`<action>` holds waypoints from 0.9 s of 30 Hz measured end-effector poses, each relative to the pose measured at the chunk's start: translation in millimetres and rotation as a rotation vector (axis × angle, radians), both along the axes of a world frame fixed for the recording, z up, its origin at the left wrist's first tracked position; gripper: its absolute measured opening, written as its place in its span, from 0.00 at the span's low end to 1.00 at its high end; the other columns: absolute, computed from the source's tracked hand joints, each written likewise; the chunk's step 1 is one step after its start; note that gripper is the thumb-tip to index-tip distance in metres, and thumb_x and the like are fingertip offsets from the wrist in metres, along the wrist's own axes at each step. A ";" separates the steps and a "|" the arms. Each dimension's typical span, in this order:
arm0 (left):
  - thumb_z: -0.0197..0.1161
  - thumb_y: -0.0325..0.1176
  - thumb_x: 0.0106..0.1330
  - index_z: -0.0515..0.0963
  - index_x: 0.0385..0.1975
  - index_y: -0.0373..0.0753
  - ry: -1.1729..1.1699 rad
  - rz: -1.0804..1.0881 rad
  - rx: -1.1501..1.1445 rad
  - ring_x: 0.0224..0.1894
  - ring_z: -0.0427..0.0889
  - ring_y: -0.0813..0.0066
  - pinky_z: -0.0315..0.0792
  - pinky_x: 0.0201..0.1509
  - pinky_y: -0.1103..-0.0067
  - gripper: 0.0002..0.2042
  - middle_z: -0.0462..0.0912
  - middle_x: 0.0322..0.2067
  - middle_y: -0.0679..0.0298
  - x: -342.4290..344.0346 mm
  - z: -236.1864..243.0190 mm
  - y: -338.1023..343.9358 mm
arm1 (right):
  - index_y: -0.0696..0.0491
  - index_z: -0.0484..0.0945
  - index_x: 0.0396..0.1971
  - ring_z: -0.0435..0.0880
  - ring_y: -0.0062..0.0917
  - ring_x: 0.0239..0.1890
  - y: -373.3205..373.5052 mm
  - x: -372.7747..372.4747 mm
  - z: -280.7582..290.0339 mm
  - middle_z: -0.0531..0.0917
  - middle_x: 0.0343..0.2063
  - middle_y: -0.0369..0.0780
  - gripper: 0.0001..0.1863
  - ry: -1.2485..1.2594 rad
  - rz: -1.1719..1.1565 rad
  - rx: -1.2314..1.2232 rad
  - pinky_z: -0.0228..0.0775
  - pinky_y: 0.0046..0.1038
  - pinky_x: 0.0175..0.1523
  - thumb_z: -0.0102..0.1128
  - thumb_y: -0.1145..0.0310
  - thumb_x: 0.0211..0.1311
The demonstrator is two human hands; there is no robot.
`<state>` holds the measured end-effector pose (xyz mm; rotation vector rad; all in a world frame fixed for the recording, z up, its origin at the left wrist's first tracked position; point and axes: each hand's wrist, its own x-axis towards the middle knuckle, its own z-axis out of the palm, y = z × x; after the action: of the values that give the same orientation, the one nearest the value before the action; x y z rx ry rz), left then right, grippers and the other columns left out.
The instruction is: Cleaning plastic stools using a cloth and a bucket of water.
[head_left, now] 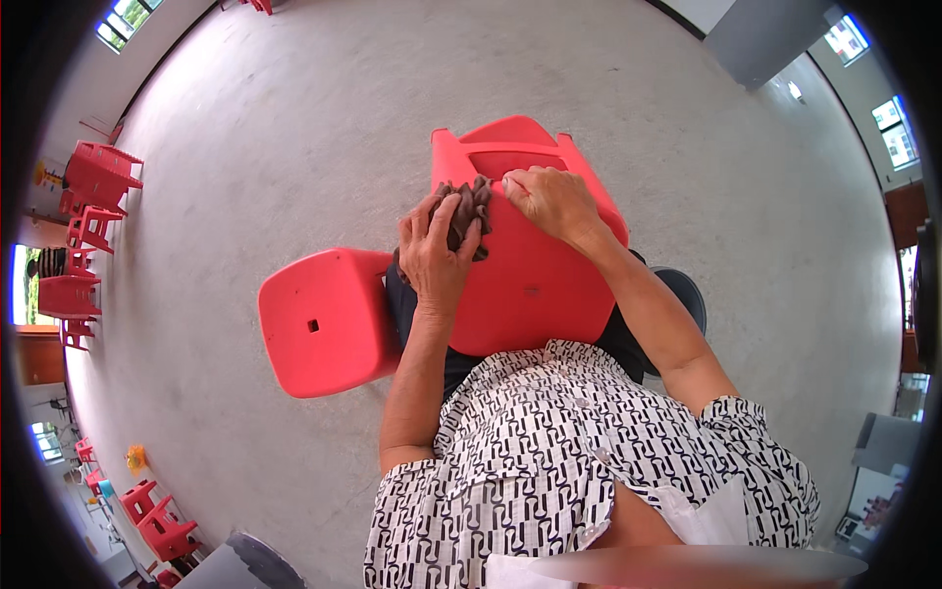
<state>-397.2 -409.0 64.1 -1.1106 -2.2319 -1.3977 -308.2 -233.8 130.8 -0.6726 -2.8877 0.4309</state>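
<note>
A red plastic stool (530, 304) lies tipped across my lap, its legs pointing away from me. My left hand (432, 250) is closed around a crumpled brown cloth (469, 211), which rests against the stool's left side near the gap between its legs. With curled fingers, my right hand (554, 201) grips the stool's edge at that gap, just right of the cloth. The right fingertips are partly hidden behind the edge. Close by my left leg stands a second red stool (329, 319), upright, with a small hole in its seat.
Grey concrete floor (294, 167) spreads all around me. Stacked red stools (98, 177) line the wall at the left, and more red stools (162, 525) stand at the lower left. A grey cabinet-like block (770, 39) is at the far right.
</note>
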 end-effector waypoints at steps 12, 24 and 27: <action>0.55 0.35 0.73 0.77 0.49 0.34 -0.718 -0.083 0.294 0.35 0.80 0.72 0.75 0.43 0.75 0.13 0.81 0.32 0.63 -6.3 -61.0 -23.3 | 0.48 0.84 0.34 0.85 0.43 0.34 18.7 -11.9 -13.6 0.85 0.27 0.45 0.19 0.026 -0.006 0.063 0.76 0.47 0.43 0.47 0.52 0.69; 0.45 0.56 0.73 0.66 0.67 0.40 -1.485 -0.304 0.354 0.61 0.74 0.52 0.70 0.63 0.60 0.31 0.71 0.63 0.49 -23.5 -66.0 -18.6 | 0.53 0.82 0.27 0.82 0.45 0.37 -3.1 -27.7 -48.0 0.83 0.27 0.49 0.26 0.271 0.216 -0.127 0.70 0.50 0.46 0.46 0.46 0.66; 0.45 0.56 0.73 0.66 0.67 0.40 -1.376 -0.593 0.164 0.61 0.74 0.52 0.70 0.63 0.61 0.31 0.72 0.63 0.49 -79.6 -126.0 -10.6 | 0.55 0.80 0.27 0.81 0.46 0.37 20.0 12.9 -39.8 0.81 0.28 0.49 0.28 0.156 0.119 -0.108 0.69 0.49 0.46 0.46 0.44 0.66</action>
<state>-476.8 -419.6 -61.9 -0.8308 -2.4239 -3.2596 -295.3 -213.8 90.9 -0.4603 -2.7814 0.6291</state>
